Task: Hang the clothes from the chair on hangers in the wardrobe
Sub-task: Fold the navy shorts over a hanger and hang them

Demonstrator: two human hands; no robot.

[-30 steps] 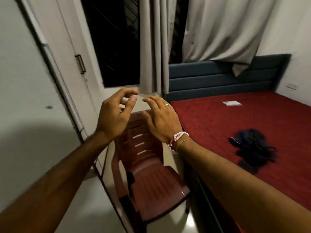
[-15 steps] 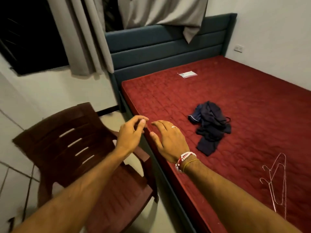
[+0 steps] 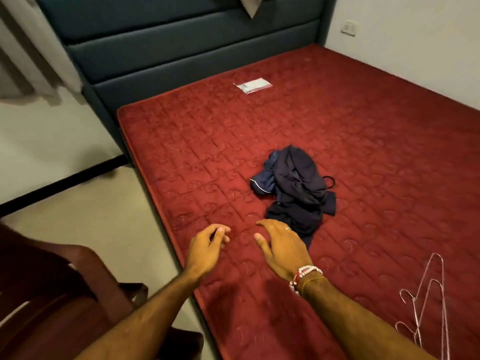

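— Where are the clothes?
— A dark navy heap of clothes lies crumpled on the red mattress, about midway across it and well clear of the brown plastic chair, which stands on the floor at the near left.
— And the hands?
— Both hover over the mattress's near part and hold nothing. The left hand has its fingers loosely curled, thumb near the fingertips. The right hand, with beaded bracelets at the wrist, has its fingers relaxed and slightly spread. It overlaps the heap's near edge, though I cannot tell whether it touches the cloth.
— Any hangers?
— Thin wire hangers lie on the mattress at the near right, apart from the heap. A small white packet sits far off, near the blue headboard.
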